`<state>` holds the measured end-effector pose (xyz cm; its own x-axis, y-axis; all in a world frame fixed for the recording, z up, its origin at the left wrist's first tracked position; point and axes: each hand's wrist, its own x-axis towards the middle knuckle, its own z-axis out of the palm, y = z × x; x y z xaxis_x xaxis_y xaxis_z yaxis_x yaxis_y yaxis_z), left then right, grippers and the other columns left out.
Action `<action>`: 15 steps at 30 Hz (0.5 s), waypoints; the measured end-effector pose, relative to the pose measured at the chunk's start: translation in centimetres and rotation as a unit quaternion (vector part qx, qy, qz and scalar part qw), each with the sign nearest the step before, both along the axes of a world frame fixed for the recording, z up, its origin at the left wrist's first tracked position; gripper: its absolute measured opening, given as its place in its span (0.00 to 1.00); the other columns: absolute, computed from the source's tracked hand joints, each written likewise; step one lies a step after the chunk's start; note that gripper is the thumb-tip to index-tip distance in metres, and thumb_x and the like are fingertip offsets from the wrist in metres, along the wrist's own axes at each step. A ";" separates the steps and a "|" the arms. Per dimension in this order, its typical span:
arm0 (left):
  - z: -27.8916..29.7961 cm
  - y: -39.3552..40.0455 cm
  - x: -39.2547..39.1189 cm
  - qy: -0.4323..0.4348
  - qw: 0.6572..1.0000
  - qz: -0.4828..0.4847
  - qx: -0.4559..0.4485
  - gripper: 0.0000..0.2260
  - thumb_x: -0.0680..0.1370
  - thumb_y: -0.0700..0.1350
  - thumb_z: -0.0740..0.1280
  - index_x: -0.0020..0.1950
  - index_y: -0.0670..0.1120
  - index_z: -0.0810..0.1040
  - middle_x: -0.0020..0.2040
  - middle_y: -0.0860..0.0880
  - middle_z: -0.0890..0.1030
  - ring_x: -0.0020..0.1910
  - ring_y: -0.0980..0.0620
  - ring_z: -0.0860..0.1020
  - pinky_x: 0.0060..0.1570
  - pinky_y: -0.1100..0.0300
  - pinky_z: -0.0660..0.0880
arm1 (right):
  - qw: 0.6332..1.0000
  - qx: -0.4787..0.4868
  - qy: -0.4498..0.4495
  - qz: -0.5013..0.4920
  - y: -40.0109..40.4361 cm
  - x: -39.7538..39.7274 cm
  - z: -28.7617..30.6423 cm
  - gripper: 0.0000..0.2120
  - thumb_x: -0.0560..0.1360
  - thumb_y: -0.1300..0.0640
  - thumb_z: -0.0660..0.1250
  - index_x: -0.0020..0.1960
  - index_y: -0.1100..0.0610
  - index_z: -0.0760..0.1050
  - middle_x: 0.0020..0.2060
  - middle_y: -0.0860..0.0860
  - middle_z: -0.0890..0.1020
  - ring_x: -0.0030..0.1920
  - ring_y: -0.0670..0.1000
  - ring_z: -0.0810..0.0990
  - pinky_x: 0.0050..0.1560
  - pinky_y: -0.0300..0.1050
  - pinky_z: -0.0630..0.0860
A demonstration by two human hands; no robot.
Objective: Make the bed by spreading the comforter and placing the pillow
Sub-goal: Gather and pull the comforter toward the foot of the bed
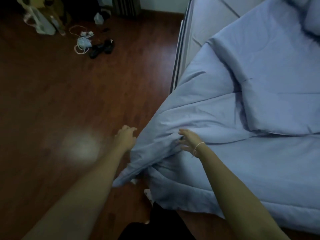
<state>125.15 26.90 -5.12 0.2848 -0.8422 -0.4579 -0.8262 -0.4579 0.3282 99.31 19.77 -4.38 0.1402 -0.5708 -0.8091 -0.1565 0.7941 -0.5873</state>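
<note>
With both the left hand point(125, 137) and right hand point(188, 140) spread loose, grasping nothing, beside the comforter point(242, 118) bunched at the bed's near corner, it looked liable to slide onto the floor point(69, 101).

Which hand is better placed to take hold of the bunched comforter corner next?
Probably the right hand: its spread fingers lie on the comforter at the bunched fold. The left hand hovers open beside it, over the floor.
</note>
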 end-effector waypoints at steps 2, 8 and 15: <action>0.3 -1.8 -1.8 -0.001 0.999 -0.052 0.002 0.21 0.76 0.47 0.64 0.69 0.49 0.70 0.67 0.44 0.69 0.63 0.42 0.72 0.63 0.46 0.71 | 0.995 -0.044 0.076 0.037 0.0 -0.2 -0.1 0.05 0.75 0.56 0.64 0.47 0.53 0.79 0.39 0.53 0.81 0.42 0.55 0.81 0.42 0.46 0.76; 0.0 -7.8 -7.3 0.021 0.985 -0.173 -0.002 0.25 0.77 0.55 0.64 0.72 0.50 0.65 0.72 0.45 0.64 0.69 0.41 0.66 0.67 0.46 0.67 | 0.912 -0.237 0.335 0.000 -2.5 -5.0 -1.1 0.15 0.73 0.59 0.64 0.59 0.57 0.76 0.58 0.59 0.79 0.59 0.60 0.76 0.62 0.49 0.70; -3.1 -13.0 -13.0 0.071 0.972 -0.222 0.030 0.35 0.74 0.62 0.65 0.75 0.50 0.56 0.75 0.43 0.56 0.71 0.38 0.59 0.68 0.44 0.65 | 0.919 -0.091 0.382 0.021 -6.7 -9.2 -5.5 0.48 0.67 0.43 0.74 0.76 0.47 0.47 0.76 0.61 0.48 0.75 0.64 0.50 0.72 0.63 0.58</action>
